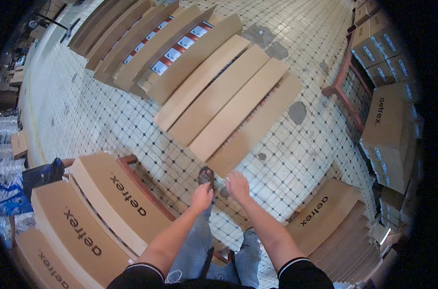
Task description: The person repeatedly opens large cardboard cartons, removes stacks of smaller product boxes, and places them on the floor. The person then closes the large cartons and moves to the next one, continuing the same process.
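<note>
In front of me on the floor stands a row of cardboard cartons. The nearest carton (250, 123) has its long flaps folded down, with a narrow gap showing red-and-white contents. Its near flap end lies just beyond my right hand (237, 187), whose fingers are curled; I cannot see whether something small is in them, or whether they touch the flap. My left hand (202, 196) is loosely closed beside it, over my leg and foot, its fingertips partly hidden. Farther back, cartons with raised flaps (199, 60) show small boxes (185, 42) with red-and-white labels inside.
Closed cartons (120, 192) rest on a reddish frame (151, 192) at left. A stack of flat cardboard (325, 212) stands at right. More cartons (390, 135) are piled along the right side near another red frame (346, 86). The tiled floor (296, 159) has dark patches.
</note>
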Tool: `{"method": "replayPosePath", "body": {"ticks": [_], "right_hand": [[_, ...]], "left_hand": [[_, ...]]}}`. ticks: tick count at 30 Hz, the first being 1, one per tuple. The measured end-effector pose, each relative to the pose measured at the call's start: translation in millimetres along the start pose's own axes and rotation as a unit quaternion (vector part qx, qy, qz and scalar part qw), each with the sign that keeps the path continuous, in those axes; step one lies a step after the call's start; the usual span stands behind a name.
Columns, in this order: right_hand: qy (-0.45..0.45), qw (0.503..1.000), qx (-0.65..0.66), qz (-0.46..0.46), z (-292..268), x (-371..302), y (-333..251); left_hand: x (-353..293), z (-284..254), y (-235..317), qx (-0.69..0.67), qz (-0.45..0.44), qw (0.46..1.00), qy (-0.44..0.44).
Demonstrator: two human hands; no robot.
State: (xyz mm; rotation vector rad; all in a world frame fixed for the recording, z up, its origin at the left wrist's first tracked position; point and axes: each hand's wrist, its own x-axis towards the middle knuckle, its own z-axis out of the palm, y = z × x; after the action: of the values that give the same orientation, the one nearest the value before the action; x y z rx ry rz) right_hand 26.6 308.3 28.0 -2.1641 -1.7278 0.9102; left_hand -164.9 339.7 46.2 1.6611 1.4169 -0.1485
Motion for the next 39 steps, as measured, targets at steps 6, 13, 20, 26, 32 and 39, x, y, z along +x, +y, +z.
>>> {"method": "replayPosePath", "body": {"ticks": [6,13,20,26,32,39], "right_hand": [[0.128,0.964,-0.177,-0.149,11.7,128.0,-6.8],[0.053,0.972,-0.167,0.158,-35.1,71.7,-9.0],[-0.031,0.794,0.245,0.556,9.0,59.3,-44.7],[-0.075,0.845,0.259,0.462,39.6,1.0,-0.3],[-0.120,0.948,0.016,0.296,-92.9,-91.5,79.3],[0.031,0.936,-0.027,0.349,-309.6,-110.0,75.7]], "left_hand": [[108.3,-44.4,9.4,0.113,0.023,0.993,-0.018],[154.7,-32.2,16.9,0.228,0.052,0.972,0.030],[173.7,-63.7,-10.6,0.083,0.045,0.995,0.041],[165.6,-90.0,0.9,0.104,0.111,0.988,0.028],[85.0,-53.6,100.4,0.069,0.120,0.990,-0.033],[51.4,-104.5,267.7,0.073,0.154,0.985,-0.032]]}}
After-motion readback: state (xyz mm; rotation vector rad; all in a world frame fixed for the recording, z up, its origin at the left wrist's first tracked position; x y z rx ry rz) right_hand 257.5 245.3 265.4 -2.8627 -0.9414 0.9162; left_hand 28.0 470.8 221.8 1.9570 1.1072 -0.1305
